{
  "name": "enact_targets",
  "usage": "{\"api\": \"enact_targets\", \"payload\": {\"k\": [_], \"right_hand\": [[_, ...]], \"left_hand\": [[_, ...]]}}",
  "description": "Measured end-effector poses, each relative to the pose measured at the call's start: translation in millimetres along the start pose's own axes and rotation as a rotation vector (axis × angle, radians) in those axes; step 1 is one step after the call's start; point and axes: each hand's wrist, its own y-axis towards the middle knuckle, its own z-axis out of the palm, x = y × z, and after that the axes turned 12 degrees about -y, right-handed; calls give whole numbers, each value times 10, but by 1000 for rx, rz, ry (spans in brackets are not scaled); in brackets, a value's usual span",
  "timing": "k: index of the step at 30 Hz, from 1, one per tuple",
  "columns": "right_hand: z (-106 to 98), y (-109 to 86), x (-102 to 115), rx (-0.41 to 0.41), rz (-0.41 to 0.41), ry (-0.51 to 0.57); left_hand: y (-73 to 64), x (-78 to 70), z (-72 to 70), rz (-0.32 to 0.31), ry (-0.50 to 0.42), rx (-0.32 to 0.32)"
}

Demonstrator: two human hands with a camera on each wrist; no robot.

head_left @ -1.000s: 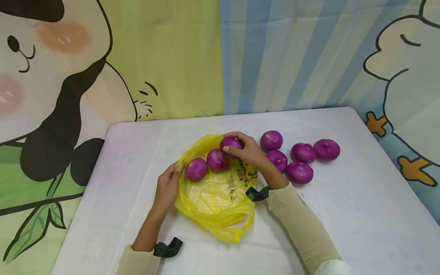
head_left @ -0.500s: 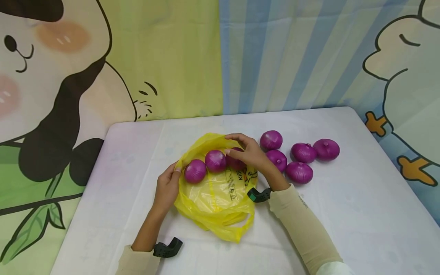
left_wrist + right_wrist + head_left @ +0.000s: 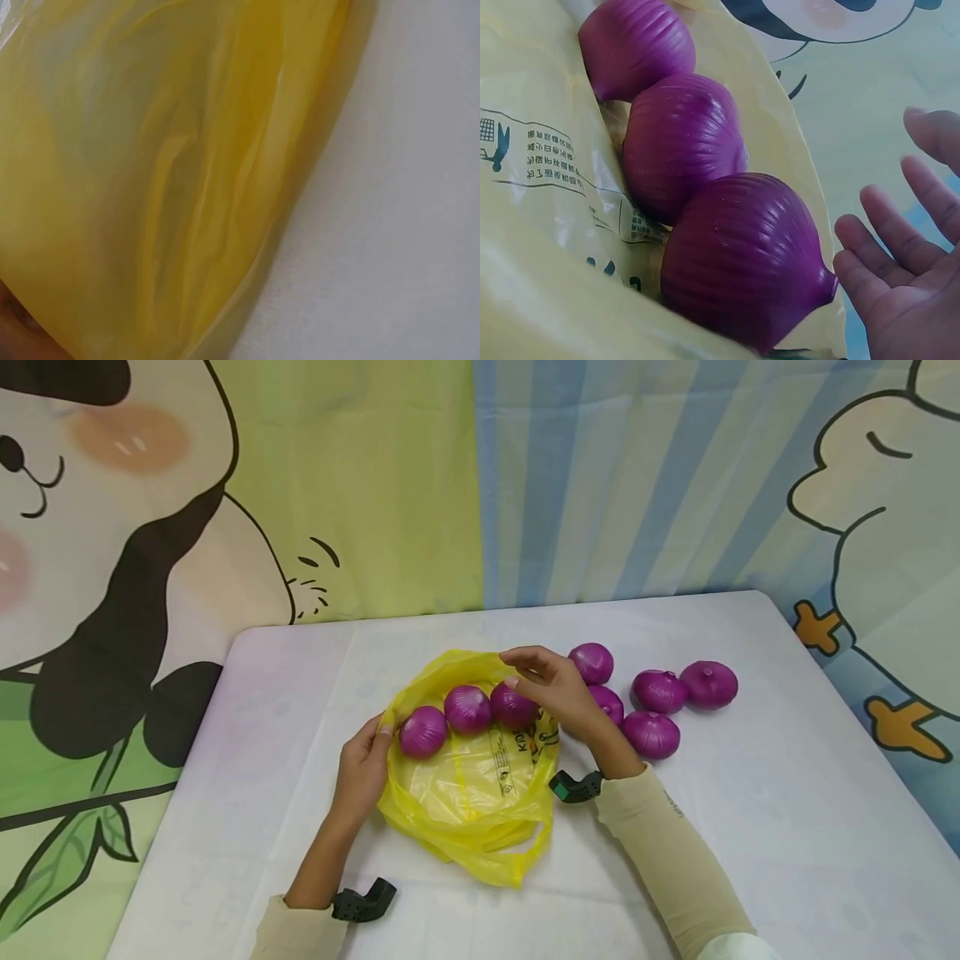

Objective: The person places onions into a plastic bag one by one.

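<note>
Three purple onions lie in a row inside a yellow plastic bag (image 3: 450,810): a left onion (image 3: 423,732), a middle onion (image 3: 468,709) and a right onion (image 3: 513,705). My left hand (image 3: 363,768) pinches the bag's left rim between thumb and fingers. Over the bag's right edge is my right hand (image 3: 558,689), its fingers loose and holding nothing. The right wrist view shows that hand just beside the nearest onion (image 3: 742,259), apart from it. In the left wrist view, the bag's side (image 3: 187,187) covers most of the left hand.
Several more purple onions, among them a front one (image 3: 651,735) and a far-right one (image 3: 708,684), sit on the white table (image 3: 787,827) right of the bag. A printed cartoon curtain (image 3: 375,485) hangs behind the table.
My right hand has let go of an onion, which now lies at the right end of the row in the bag. The hand has drawn back slightly rightward. The left hand keeps its place.
</note>
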Motion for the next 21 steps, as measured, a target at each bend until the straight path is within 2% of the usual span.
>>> {"api": "enact_targets", "payload": {"k": [15, 21], "right_hand": [[-246, -176, 17, -60, -16, -89], [-400, -306, 16, -100, 26, -129]], "left_hand": [[14, -11, -1, 5, 17, -21], [8, -18, -12, 6, 17, -13]]}}
